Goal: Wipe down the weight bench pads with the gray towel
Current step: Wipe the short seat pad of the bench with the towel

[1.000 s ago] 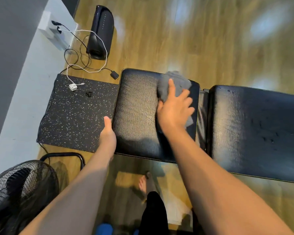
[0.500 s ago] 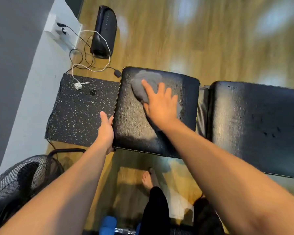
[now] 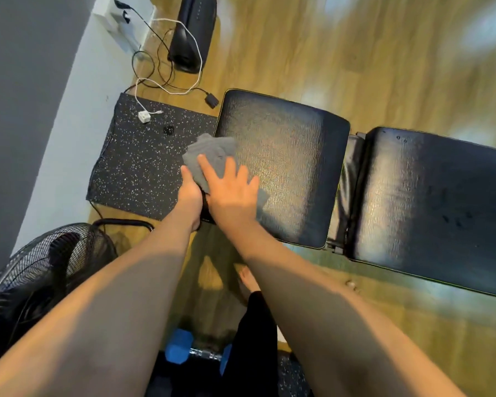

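Seat pad (image 3: 284,167): black, textured, glossy; I logged it mid-frame, short pad of the bench.
Back pad (image 3: 441,207): longer black pad to the right of seat pad, a narrow gap w/ frame parts between them.
Gray towel (image 3: 212,156): bunched at seat pad's left edge, part hanging over toward the mat; rest lay under the right hand.
Right hand (image 3: 232,193): flat on towel, fingers straight and spread, pressing it onto the pad.
Left hand (image 3: 190,196): at pad's left edge near its front corner, just beside the right hand, touching the towel's lower fold; fingers seemed wrapped on the edge but I couldn't tell for sure, right hand hid them.
Speckled mat (image 3: 138,167): black rubber, on floor directly left of seat pad.
White charger (image 3: 144,117): on the mat, white cable looping back toward the wall.
Black cables (image 3: 152,67): tangled on floor beyond the mat, one ending in a small black plug close to pad's far-left corner.
Black device (image 3: 191,32): tall, rounded, on wood floor past the cables.
Fan (image 3: 38,270): black grille, lower left, near my left forearm.
Blue dumbbell (image 3: 195,352): on floor at bottom centre, partly hidden by a black trouser leg.
Bare foot (image 3: 248,279): on floor below the pad's front edge.
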